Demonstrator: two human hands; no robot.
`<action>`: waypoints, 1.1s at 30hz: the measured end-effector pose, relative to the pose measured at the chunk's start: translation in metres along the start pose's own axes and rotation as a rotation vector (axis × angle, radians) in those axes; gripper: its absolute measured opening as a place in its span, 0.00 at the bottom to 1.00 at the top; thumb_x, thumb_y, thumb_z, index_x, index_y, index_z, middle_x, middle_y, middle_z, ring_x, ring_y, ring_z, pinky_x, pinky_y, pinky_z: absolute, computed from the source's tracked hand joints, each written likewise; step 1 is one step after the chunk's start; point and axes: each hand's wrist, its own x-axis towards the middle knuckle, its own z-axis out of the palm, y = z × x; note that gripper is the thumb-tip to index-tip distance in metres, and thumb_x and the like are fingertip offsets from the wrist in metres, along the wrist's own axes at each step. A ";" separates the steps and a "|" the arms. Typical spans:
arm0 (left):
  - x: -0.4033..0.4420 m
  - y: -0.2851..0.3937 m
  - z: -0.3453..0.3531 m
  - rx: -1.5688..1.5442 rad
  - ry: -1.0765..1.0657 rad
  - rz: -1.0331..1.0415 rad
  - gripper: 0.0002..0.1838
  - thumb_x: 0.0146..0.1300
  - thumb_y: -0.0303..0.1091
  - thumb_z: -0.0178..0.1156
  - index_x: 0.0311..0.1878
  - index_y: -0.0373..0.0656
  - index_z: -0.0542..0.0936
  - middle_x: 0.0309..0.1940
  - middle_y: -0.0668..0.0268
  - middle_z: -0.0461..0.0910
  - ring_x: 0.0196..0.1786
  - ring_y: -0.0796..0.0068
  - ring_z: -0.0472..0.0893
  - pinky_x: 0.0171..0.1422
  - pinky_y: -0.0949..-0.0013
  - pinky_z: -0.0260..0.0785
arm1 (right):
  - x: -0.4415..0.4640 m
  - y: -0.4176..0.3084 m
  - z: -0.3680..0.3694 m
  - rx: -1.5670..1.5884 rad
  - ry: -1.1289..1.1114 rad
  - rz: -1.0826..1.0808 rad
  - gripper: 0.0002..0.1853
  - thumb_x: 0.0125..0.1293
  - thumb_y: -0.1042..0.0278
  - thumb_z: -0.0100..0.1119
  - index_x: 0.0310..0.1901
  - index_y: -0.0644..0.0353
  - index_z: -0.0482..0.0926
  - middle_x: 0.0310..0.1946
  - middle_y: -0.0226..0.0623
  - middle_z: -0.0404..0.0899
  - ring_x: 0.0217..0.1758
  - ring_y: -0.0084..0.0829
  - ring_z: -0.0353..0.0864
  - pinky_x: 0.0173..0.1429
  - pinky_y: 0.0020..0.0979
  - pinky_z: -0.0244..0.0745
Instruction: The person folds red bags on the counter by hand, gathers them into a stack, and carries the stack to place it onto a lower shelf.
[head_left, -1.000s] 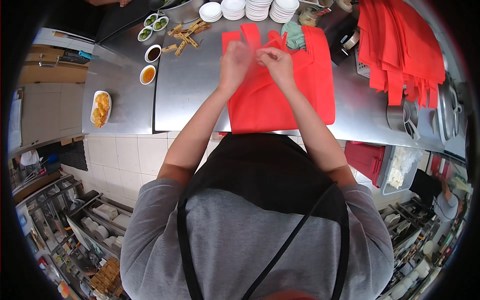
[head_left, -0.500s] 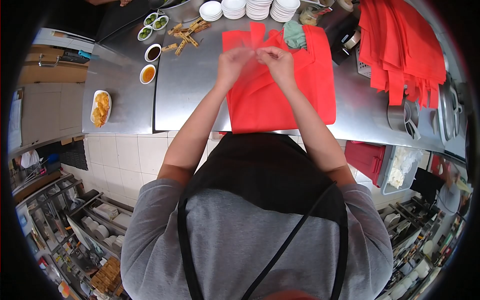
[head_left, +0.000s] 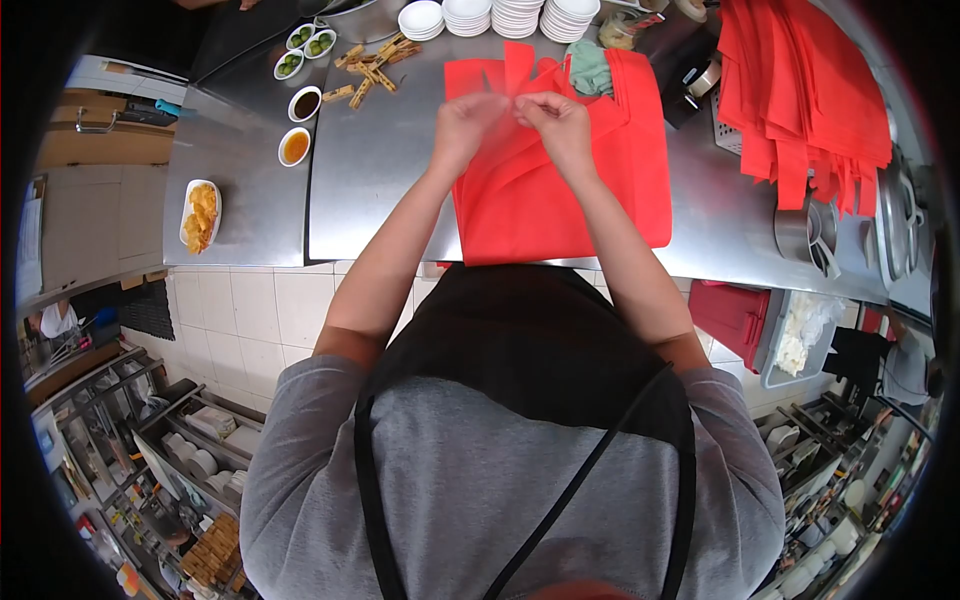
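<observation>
Red fabric bags [head_left: 620,190] lie flat on the steel counter right in front of me, with their handle straps at the far side. Above them my left hand [head_left: 468,125] is smeared by motion, so its fingers do not show clearly. My right hand [head_left: 557,122] is closed in a pinch, its fingertips close to those of my left hand. What the pinch holds, if anything, is too small to make out. A pale green cloth [head_left: 589,68] rests on the far part of the bags, beyond my right hand.
Stacked white dishes [head_left: 516,17] stand at the back beside a metal pot [head_left: 366,20]. Wooden clips [head_left: 372,72], sauce bowls [head_left: 295,147] and a plate of fried food [head_left: 201,216] are to the left. More red bags [head_left: 800,90] and a saucepan [head_left: 800,232] are at right.
The far strap beside my left hand has shifted slightly right since the earliest frame. My left hand has moved slightly toward me. A person at the far right has changed position.
</observation>
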 end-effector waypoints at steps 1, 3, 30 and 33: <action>0.000 0.000 0.000 -0.020 0.000 -0.014 0.08 0.56 0.28 0.58 0.37 0.36 0.80 0.31 0.67 0.81 0.33 0.83 0.76 0.39 0.78 0.68 | 0.000 -0.001 0.000 0.000 0.000 0.000 0.07 0.56 0.74 0.56 0.35 0.69 0.79 0.28 0.37 0.80 0.31 0.22 0.79 0.37 0.21 0.74; -0.001 0.000 -0.001 -0.024 0.004 -0.019 0.08 0.56 0.29 0.58 0.37 0.36 0.80 0.31 0.67 0.81 0.33 0.83 0.76 0.39 0.78 0.68 | -0.001 -0.002 0.001 0.018 0.000 0.007 0.07 0.56 0.74 0.56 0.34 0.69 0.79 0.29 0.37 0.80 0.31 0.22 0.79 0.37 0.21 0.74; 0.009 -0.004 -0.024 0.117 0.120 0.142 0.09 0.56 0.23 0.55 0.41 0.38 0.79 0.25 0.74 0.75 0.25 0.89 0.66 0.28 0.84 0.58 | 0.002 0.021 -0.037 -0.411 0.341 -0.182 0.05 0.50 0.71 0.59 0.27 0.62 0.75 0.24 0.38 0.76 0.28 0.30 0.77 0.35 0.31 0.72; 0.008 0.003 -0.019 0.127 0.115 0.114 0.14 0.56 0.22 0.54 0.47 0.39 0.76 0.28 0.73 0.76 0.26 0.89 0.66 0.30 0.83 0.59 | -0.003 -0.002 -0.025 -0.570 0.389 -0.417 0.05 0.51 0.73 0.60 0.30 0.62 0.75 0.28 0.36 0.75 0.30 0.27 0.76 0.35 0.27 0.71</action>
